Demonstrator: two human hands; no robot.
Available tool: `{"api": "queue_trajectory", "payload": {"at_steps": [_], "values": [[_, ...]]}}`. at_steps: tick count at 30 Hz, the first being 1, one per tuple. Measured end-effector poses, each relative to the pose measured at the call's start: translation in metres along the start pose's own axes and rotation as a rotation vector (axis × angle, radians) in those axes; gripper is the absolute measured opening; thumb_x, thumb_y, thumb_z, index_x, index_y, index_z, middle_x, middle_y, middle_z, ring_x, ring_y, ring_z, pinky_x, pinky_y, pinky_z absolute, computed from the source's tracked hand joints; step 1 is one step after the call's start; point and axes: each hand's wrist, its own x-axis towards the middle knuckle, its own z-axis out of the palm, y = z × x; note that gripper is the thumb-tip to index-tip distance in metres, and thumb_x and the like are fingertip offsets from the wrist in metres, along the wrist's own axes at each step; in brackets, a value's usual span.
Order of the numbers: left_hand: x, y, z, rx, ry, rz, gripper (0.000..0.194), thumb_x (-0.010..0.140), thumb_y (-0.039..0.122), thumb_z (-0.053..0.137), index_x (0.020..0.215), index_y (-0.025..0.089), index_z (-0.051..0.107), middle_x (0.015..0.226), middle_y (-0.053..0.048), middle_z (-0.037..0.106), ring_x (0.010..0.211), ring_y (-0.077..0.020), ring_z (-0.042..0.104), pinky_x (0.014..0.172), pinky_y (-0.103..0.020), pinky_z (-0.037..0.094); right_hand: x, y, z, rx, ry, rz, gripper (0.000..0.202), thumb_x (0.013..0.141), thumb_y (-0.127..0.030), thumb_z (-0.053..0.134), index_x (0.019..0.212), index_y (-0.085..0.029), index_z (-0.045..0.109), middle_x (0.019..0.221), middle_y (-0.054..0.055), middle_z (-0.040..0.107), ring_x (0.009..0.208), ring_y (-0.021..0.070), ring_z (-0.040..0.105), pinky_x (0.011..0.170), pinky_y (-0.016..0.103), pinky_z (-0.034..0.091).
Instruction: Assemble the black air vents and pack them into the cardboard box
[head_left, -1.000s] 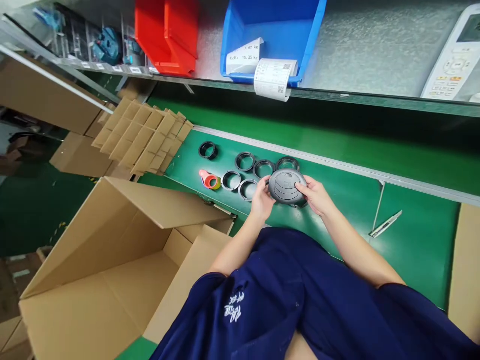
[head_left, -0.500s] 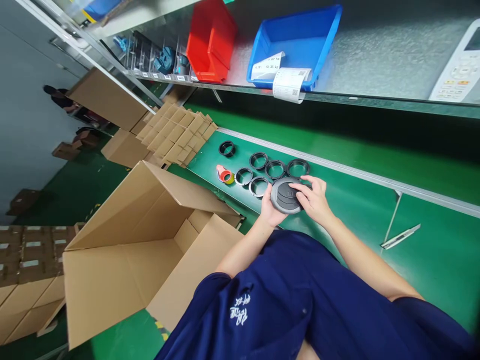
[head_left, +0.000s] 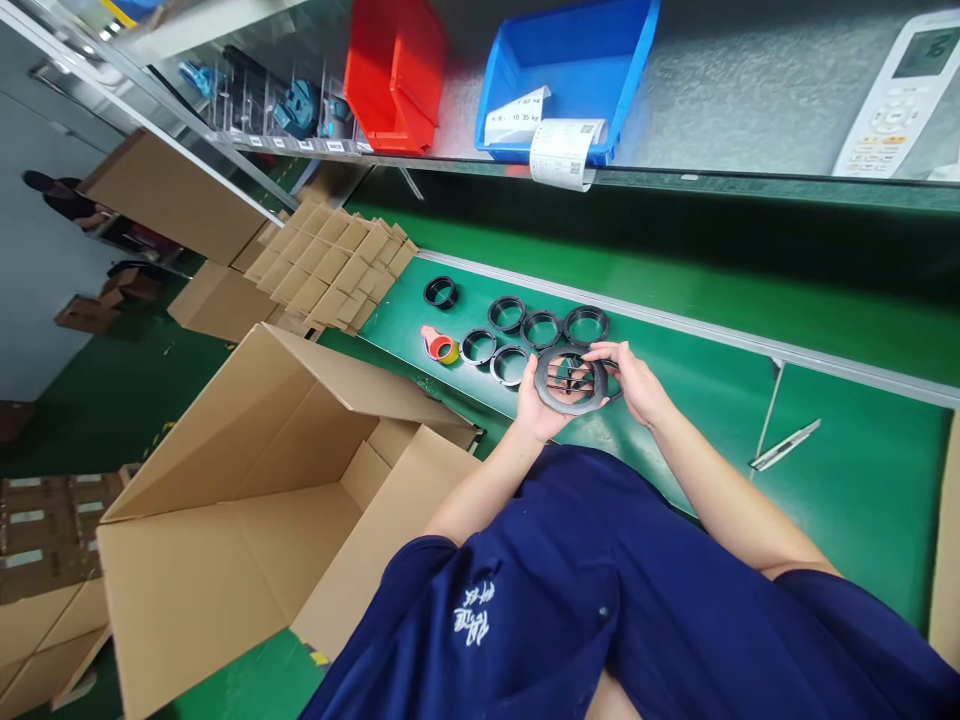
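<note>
A dark grey round part [head_left: 553, 397] with an open centre and thin crossbars is held between both hands. My left hand [head_left: 537, 408] wraps round its left side, with fingers visible through the opening. My right hand [head_left: 637, 385] grips its right edge, and a black ring shape shows beneath those fingers. Just beyond the hands, several black rings [head_left: 541, 330] lie on the green table [head_left: 690, 400]. One more black ring [head_left: 440, 293] sits apart at the left, above a red and yellow tape roll [head_left: 442, 348].
A large open cardboard box [head_left: 195, 590] stands at the left, below stacked small cartons [head_left: 330, 262]. Overhead, the shelf holds a red bin [head_left: 394, 80], a blue bin [head_left: 566, 60] and a white remote [head_left: 896, 100]. A knife [head_left: 786, 445] lies at the right. A person [head_left: 67, 200] is far left.
The round part's solid ridged face no longer shows; its open centre with crossbars is visible instead. The whole view has shifted slightly.
</note>
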Motion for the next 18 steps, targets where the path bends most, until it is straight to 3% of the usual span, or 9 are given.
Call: {"api": "queue_trajectory", "payload": {"at_steps": [5, 10, 18], "values": [[-0.004, 0.002, -0.004, 0.012, 0.02, 0.029, 0.059, 0.098, 0.063, 0.045, 0.123, 0.014, 0.066, 0.125, -0.02, 0.071, 0.126, -0.0398, 0.061, 0.11, -0.07, 0.039, -0.013, -0.007, 0.004, -0.08, 0.051, -0.091, 0.069, 0.102, -0.074, 0.027, 0.107, -0.027, 0.077, 0.138, 0.008, 0.059, 0.134, 0.0275, 0.051, 0.111, 0.048, 0.047], [-0.007, 0.005, -0.003, 0.074, 0.06, 0.128, 0.052, 0.097, 0.056, 0.049, 0.133, 0.02, 0.064, 0.134, -0.012, 0.069, 0.134, -0.0375, 0.058, 0.115, -0.061, 0.041, -0.027, -0.03, 0.007, -0.391, 0.037, -0.302, 0.067, 0.106, -0.065, 0.023, 0.112, -0.028, 0.078, 0.139, 0.008, 0.06, 0.138, 0.0299, 0.044, 0.123, 0.055, 0.031], [-0.005, 0.009, -0.004, 0.148, 0.102, 0.153, 0.053, 0.097, 0.058, 0.048, 0.128, 0.019, 0.066, 0.132, -0.012, 0.07, 0.135, -0.0364, 0.057, 0.115, -0.057, 0.042, -0.021, -0.033, 0.011, -0.419, 0.044, -0.312, 0.067, 0.107, -0.063, 0.022, 0.11, -0.028, 0.078, 0.137, 0.008, 0.06, 0.135, 0.0298, 0.047, 0.12, 0.054, 0.033]]}}
